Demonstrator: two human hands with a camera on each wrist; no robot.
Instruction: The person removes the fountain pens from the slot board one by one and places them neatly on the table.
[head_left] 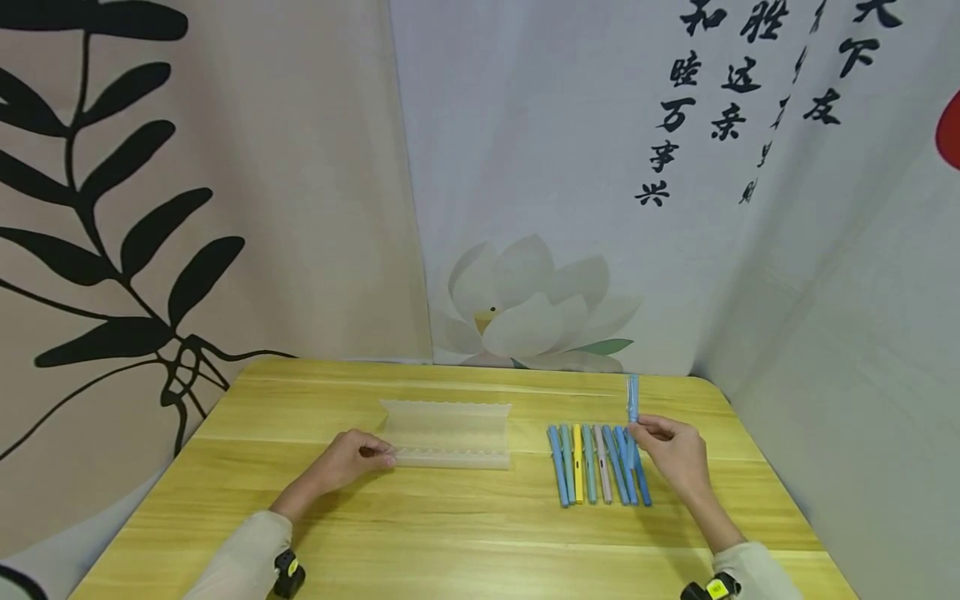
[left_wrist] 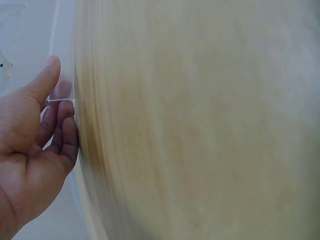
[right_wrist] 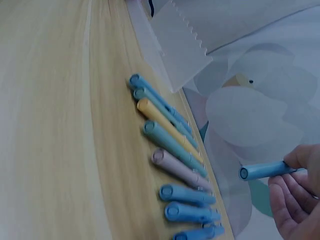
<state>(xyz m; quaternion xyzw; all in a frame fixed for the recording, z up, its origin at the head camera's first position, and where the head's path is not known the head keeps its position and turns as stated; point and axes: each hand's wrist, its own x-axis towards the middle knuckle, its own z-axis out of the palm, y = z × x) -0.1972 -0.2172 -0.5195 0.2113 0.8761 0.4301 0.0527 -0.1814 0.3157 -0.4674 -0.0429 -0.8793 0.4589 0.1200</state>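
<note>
My left hand (head_left: pixel 352 457) pinches the left front end of a translucent plastic case (head_left: pixel 450 427), whose back flap stands raised with a wavy edge. In the left wrist view the thumb and curled fingers of the left hand (left_wrist: pixel 37 145) grip the case's clear end (left_wrist: pixel 61 90). My right hand (head_left: pixel 675 450) pinches a blue pen (head_left: pixel 633 396), held above the right end of a row of pens. The right wrist view shows that blue pen (right_wrist: pixel 260 171) between thumb and fingers of the right hand (right_wrist: pixel 297 195), apart from the others.
Several pens lie side by side to the right of the case, including a yellow pen (head_left: pixel 577 462), a greyish-pink pen (head_left: pixel 602 465) and a blue pen (head_left: pixel 558 467). The wooden table (head_left: pixel 450 542) meets a printed curtain (head_left: pixel 555 167) at its back edge.
</note>
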